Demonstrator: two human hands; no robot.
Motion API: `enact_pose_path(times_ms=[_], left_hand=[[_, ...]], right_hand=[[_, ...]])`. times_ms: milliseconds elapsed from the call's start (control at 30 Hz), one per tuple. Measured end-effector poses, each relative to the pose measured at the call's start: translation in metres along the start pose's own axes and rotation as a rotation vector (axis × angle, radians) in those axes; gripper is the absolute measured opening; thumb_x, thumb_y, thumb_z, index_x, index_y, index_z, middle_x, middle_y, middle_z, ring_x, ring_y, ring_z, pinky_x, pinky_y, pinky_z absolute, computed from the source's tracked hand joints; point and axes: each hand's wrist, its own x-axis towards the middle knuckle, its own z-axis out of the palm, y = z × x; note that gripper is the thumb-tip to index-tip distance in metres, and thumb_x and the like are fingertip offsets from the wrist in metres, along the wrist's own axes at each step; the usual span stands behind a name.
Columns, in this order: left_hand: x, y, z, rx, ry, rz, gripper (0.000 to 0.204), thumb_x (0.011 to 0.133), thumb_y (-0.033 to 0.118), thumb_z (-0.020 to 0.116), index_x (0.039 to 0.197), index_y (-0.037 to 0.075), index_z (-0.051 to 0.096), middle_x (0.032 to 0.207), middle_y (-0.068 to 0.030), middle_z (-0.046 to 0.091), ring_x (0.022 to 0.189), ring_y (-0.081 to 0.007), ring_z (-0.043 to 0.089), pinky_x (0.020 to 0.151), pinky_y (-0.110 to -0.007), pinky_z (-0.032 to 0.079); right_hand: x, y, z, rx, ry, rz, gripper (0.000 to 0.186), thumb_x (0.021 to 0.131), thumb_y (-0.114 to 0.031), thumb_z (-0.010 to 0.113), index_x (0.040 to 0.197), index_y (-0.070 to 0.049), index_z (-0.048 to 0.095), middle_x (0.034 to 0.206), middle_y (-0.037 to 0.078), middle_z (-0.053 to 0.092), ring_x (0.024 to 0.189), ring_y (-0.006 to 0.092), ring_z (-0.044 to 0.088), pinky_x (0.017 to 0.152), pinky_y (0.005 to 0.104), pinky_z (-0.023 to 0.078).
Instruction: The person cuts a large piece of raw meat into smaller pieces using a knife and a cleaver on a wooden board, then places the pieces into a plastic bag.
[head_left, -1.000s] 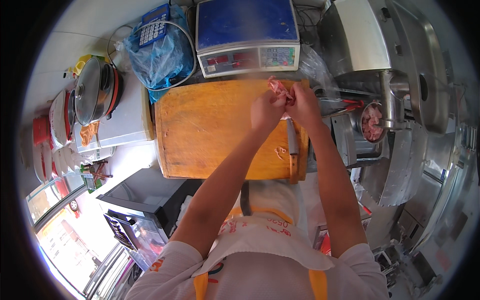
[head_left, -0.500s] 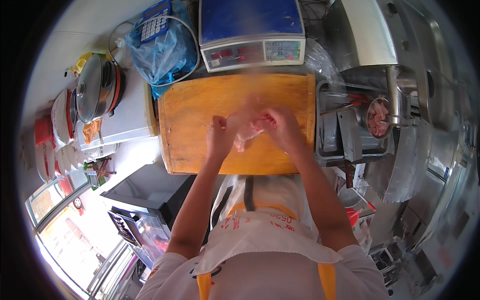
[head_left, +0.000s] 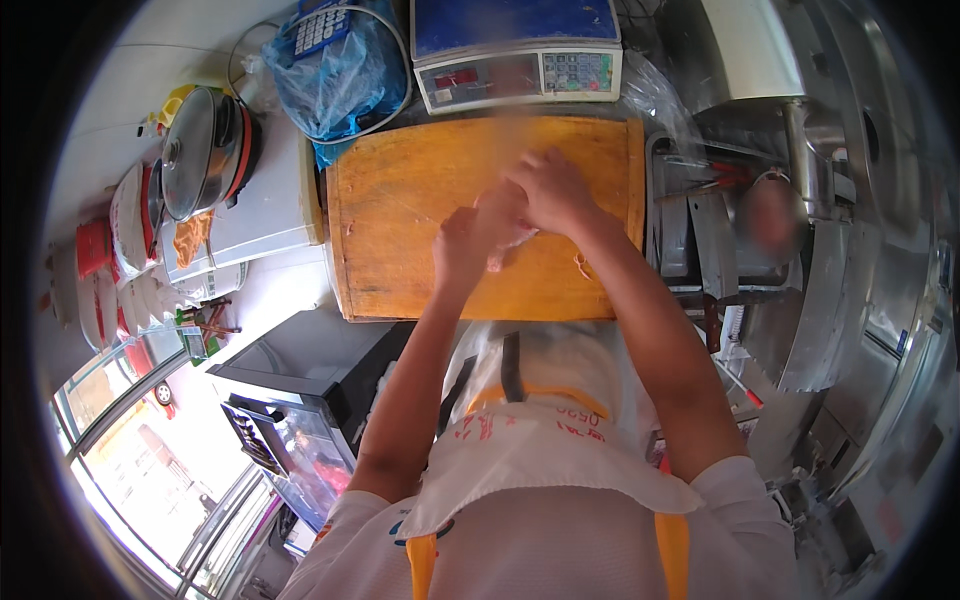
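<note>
A pale pink piece of raw meat (head_left: 513,232) lies on the wooden cutting board (head_left: 390,210), partly covered by both hands. My left hand (head_left: 460,245) has its fingers curled at the meat's left side, gripping it. My right hand (head_left: 553,192) is bent over the meat's upper right part, with its fingertips closed on it. A blurred smear in the picture veils the far end of the meat and some fingers. A thin scrap of meat (head_left: 582,266) rests on the board, right of the piece.
Beyond the board stands a blue-topped weighing scale (head_left: 515,75), with a blue plastic bag (head_left: 340,85) to its left. On the right are a metal tray (head_left: 675,240), a cleaver (head_left: 712,250) and a bowl of meat (head_left: 772,220). A lidded pan (head_left: 195,155) stands left.
My right hand has moved farther from me and over the meat. My left hand stays at the meat's left side. The scrap on the board now shows. The whole view has shifted slightly.
</note>
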Motion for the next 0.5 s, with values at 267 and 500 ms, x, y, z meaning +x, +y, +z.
enact_pose_path(times_ms=[267,500], left_hand=[[-0.007,-0.017,0.0,-0.5,-0.091,-0.191,0.028,0.089,0.003,0.071,0.116,-0.002,0.065,0.1,-0.0092,0.069,0.087,-0.0181,0.069,0.075,-0.034,0.06],[-0.019,0.006,-0.013,-0.616,-0.141,-0.134,0.026,0.085,-0.002,0.066,0.111,-0.002,0.062,0.105,-0.0102,0.067,0.09,-0.0199,0.067,0.075,-0.034,0.058]], right_hand=[[-0.045,0.006,0.004,-0.027,-0.002,0.025,0.03,0.083,-0.014,0.078,0.113,-0.015,0.072,0.121,0.011,0.063,0.113,0.0383,0.059,0.097,0.0489,0.051],[-0.057,-0.006,0.028,0.037,0.052,0.042,0.03,0.082,-0.009,0.079,0.111,-0.013,0.07,0.115,0.016,0.062,0.108,0.0399,0.06,0.094,0.0489,0.051]])
